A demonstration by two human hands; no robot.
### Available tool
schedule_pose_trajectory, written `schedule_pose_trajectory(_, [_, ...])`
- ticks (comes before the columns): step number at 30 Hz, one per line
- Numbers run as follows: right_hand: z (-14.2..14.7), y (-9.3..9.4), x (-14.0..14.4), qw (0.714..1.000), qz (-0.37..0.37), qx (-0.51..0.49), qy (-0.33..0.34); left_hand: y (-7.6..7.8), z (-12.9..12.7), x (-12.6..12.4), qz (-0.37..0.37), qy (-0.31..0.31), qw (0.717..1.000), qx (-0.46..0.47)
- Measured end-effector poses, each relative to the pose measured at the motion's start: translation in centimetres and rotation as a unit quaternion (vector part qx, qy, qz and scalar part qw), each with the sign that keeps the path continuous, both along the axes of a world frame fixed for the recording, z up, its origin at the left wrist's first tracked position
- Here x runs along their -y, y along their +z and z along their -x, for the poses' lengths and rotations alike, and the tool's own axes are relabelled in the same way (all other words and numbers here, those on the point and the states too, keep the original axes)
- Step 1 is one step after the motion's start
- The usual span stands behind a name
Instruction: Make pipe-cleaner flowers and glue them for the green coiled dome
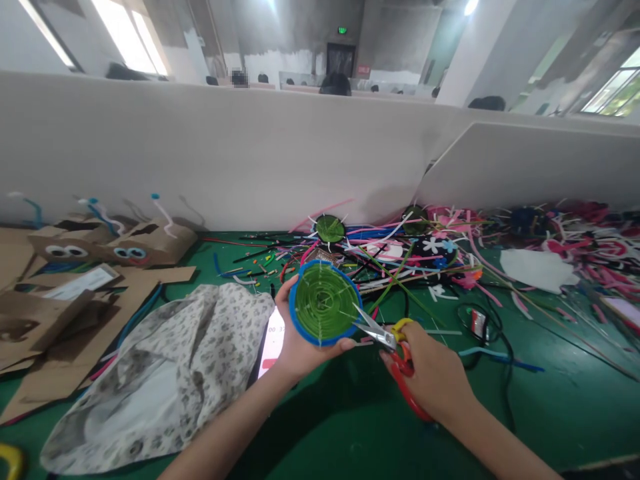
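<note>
Your left hand [300, 347] holds the woven green disc [325, 303] up off the green surface [350, 427], fingers curled behind it and the thumb pressed on its blue rim at the lower right. Your right hand [430, 380] is closed through the red and yellow handles of the scissors [390, 343], just right of the disc; the blades stand slightly parted, their tips touching the disc's lower right edge where thin white spokes stick out.

To trim well, I would judge it best to keep the thumb clear of the blade line, turn the disc with the left hand rather than twisting the scissors, and cut close to the rim without nicking the blue border.

Left of the disc, a floral cloth [165, 373] lies crumpled on the surface, with a phone [274, 340] partly hidden between it and your left wrist. Further left sit cardboard pieces [75, 300] with stuck-on eyes. Behind the disc, a tangle of coloured pipe cleaners and sticks [400, 260] spreads to the right, and a second green disc [330, 229] lies near the white partition [250, 153]. Beyond the partition, the tops of other people's heads show.
</note>
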State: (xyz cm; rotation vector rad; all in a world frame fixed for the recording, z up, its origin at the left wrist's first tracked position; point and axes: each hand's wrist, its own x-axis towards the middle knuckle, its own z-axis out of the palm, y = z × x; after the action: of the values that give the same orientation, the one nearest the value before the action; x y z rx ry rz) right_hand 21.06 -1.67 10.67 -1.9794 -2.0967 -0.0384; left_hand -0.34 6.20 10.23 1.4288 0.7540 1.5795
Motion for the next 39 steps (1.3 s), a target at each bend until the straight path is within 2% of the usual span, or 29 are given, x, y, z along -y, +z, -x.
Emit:
schedule_pose_trajectory(4, [0.4, -0.2, 0.1, 0.997, -0.070, 0.020, 0.012, -0.2, -0.4, 0.0, -0.007, 0.035, 0.999, 0.005])
schedule_pose_trajectory(7, [0.7, 0.0, -0.1, 0.992, -0.115, 0.047, 0.014, -0.2, -0.6, 0.2, 0.008, 0.024, 0.999, 0.022])
schedule_pose_trajectory(12, [0.7, 0.5, -0.4, 0.987, -0.134, 0.084, 0.024, -0.1, -0.6, 0.4, 0.044, 0.052, 0.997, 0.021])
schedule_pose_trajectory(15, [0.5, 0.7, -1.2, 0.987, -0.097, 0.121, 0.039, -0.5, -0.6, 0.2, 0.073, 0.065, 0.995, 0.010])
schedule_pose_trajectory(20, [0.6, 1.0, -3.6, 0.986, 0.053, 0.147, 0.059, -0.9, -0.7, -0.7, 0.148, 0.077, 0.986, 0.022])
schedule_pose_trajectory(27, [0.6, 1.0, -6.1, 0.975, 0.104, 0.164, 0.104, -0.4, -0.5, -1.7, 0.226, 0.032, 0.966, 0.124])
schedule_pose_trajectory(31, [-0.4, 1.6, -7.0, 0.978, 0.098, 0.169, 0.071, -0.5, 0.2, -2.3, 0.211, 0.000, 0.971, 0.112])
schedule_pose_trajectory(35, [-2.3, 2.4, -7.9, 0.987, 0.060, 0.145, 0.021, -0.8, 1.3, -3.1, 0.137, -0.052, 0.988, 0.057])
schedule_pose_trajectory(39, [-3.9, 2.9, -8.0, 0.991, -0.040, 0.113, 0.057, -0.8, 2.4, -3.5, 0.081, -0.109, 0.990, 0.021])
